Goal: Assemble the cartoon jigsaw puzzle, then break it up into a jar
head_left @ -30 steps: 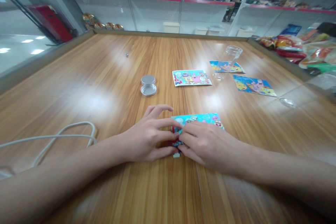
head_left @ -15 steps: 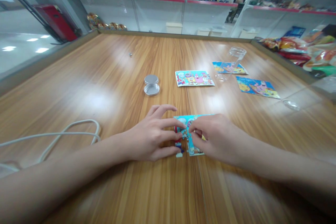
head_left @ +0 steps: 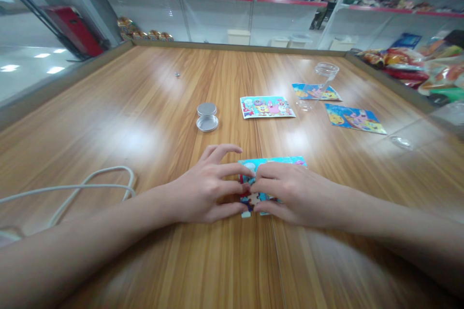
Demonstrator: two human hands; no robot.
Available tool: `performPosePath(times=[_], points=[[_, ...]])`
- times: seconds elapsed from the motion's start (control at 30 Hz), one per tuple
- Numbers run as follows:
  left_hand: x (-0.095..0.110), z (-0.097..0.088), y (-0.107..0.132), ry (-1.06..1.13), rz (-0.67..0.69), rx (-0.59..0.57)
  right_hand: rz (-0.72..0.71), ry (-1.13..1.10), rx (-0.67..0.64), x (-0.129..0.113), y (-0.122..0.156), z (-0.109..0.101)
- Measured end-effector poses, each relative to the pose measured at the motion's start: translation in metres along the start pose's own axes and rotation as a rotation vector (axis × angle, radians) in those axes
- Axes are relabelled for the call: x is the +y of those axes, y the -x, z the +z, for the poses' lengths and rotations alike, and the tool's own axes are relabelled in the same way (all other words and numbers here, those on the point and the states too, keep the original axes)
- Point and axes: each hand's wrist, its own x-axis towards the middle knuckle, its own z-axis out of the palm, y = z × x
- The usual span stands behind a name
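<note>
A colourful cartoon jigsaw puzzle [head_left: 277, 160] lies on the wooden table in front of me, partly covered by both hands. On its left part rest the fingertips of my left hand [head_left: 206, 184], the fingers spread and the index finger raised. My right hand [head_left: 286, 186] is bent over the middle of the puzzle, its fingertips and thumb closed around a small pale tan jigsaw piece [head_left: 253, 199]. That piece sits at the gap near the lower left of the puzzle, close to the left fingertips. Much of the picture is hidden under my right hand.
Beyond the puzzle lie a cartoon picture card [head_left: 268, 107] and a round tin with its lid [head_left: 207, 123]. Farther right are two blue picture sheets [head_left: 355, 119] and a clear plastic container [head_left: 326, 70]. A white cable [head_left: 90, 186] loops at left. Snack bags [head_left: 406, 65] stand beyond the right edge.
My right hand has moved left across the puzzle towards my left fingertips, baring its upper right corner. A tan piece now shows at the gap. My left hand stays almost in place.
</note>
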Motion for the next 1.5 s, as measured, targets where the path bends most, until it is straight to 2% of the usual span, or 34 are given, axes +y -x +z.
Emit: performPosePath(times=[0.23,0.43,0.53,0.67,0.83,0.9,1.03,1.2,1.4,1.5], points=[[-0.001,0.000,0.001,0.018,-0.003,-0.008,-0.108,0.256,0.008,-0.009,-0.002,0.010],[-0.001,0.000,0.001,0.027,0.001,-0.012,-0.017,0.177,-0.071,-0.015,0.001,0.003],[-0.001,0.000,0.001,0.029,0.006,-0.004,-0.028,0.127,-0.084,-0.013,0.001,0.001],[-0.002,0.000,0.001,0.029,0.014,0.014,-0.079,-0.024,-0.012,-0.003,-0.003,-0.002],[-0.001,0.000,0.001,0.031,0.011,0.005,-0.056,-0.115,0.178,0.013,-0.008,-0.007],[-0.001,0.000,0.000,0.032,0.002,-0.002,-0.065,-0.111,0.144,0.018,-0.008,-0.008],[-0.001,-0.001,0.000,0.028,0.008,0.008,-0.022,-0.015,-0.013,0.019,-0.004,-0.012],[0.007,-0.002,0.000,0.034,0.056,0.048,0.166,0.067,0.026,0.008,0.000,-0.019],[0.021,0.000,-0.003,0.030,0.077,-0.115,0.214,-0.038,-0.036,0.005,0.001,-0.016],[0.022,0.001,-0.004,0.037,0.062,-0.147,0.189,-0.069,-0.031,0.007,0.001,-0.013]])
